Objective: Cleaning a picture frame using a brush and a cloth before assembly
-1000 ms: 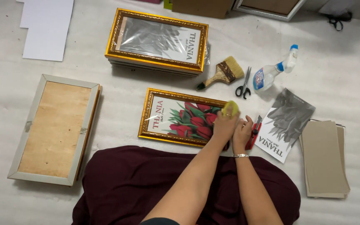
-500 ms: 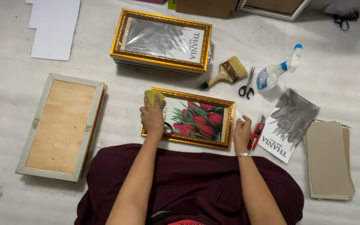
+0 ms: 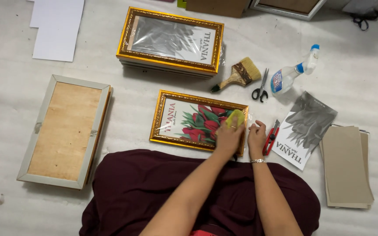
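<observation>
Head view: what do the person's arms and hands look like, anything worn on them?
Both forearms are bare, with no sleeves showing and no gloves. The left hand wears nothing visible. The right hand has a thin silver-coloured bracelet at the wrist. No rings can be made out on the fingers.

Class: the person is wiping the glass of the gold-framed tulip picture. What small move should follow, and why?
Probably sweep the yellow cloth under the left hand leftward across the gold-framed tulip picture: it sits at the right end, and the right hand steadies that edge.
</observation>
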